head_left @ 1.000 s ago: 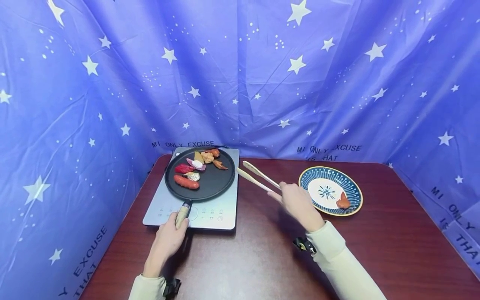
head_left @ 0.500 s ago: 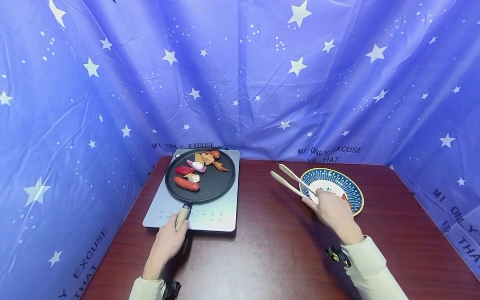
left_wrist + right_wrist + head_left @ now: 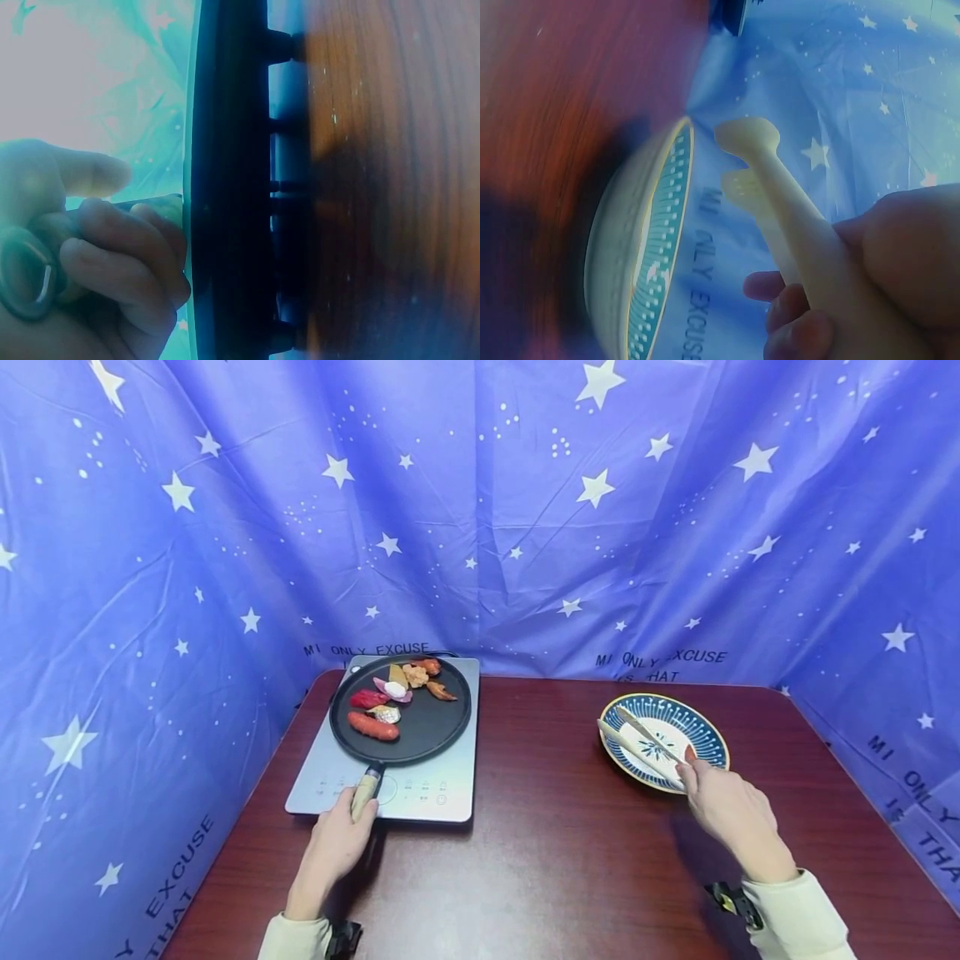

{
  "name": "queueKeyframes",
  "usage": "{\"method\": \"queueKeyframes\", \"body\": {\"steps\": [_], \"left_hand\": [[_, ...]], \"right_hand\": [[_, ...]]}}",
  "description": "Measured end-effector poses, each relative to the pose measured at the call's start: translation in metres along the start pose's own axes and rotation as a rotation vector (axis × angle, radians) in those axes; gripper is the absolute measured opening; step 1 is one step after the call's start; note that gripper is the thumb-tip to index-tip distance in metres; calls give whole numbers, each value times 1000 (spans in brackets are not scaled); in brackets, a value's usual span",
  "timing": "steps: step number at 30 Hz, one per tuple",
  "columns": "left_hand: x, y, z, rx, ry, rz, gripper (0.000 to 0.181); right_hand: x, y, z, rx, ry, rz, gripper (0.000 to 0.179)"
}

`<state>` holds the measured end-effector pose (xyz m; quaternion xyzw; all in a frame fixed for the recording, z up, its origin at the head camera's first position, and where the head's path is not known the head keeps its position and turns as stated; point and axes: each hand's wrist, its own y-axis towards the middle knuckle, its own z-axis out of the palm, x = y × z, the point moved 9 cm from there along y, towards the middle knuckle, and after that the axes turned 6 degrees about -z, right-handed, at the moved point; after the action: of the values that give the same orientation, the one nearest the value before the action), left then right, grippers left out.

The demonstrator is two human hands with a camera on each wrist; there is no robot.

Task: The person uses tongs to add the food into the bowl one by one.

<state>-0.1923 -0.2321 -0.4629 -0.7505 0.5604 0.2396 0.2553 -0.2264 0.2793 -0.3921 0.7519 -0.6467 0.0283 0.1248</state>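
My left hand grips the handle of a round black frying pan. Grouped in the pan's left and far part are a red sausage, a small drumstick and several other food pieces. At the right, my right hand holds pale cream tongs, their two arms apart. The tongs reach over a blue-and-white patterned plate; the right wrist view shows their tips above its rim with nothing between them. A reddish-brown food piece on the plate is partly hidden by the hand.
Under the pan is a silver induction cooker, its touch controls facing me. Both stand on a dark red wooden table. A blue star-printed curtain closes off the back and both sides.
My right hand has swung the tongs rightward and towards me, from beside the pan to over the plate. The left hand and the pan have stayed put.
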Motion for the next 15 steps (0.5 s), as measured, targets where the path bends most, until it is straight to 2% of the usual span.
{"method": "queueKeyframes", "body": {"steps": [5, 11, 15], "left_hand": [[0, 0, 0, -7, -1, 4, 38], [-2, 0, -2, -22, -6, 19, 31], [-2, 0, -2, -18, -4, 18, 31]], "right_hand": [[-17, -10, -3, 25, -7, 34, 52], [-30, -20, -6, 49, 7, 70, 42], [-41, -30, -7, 74, 8, 104, 52]]}}
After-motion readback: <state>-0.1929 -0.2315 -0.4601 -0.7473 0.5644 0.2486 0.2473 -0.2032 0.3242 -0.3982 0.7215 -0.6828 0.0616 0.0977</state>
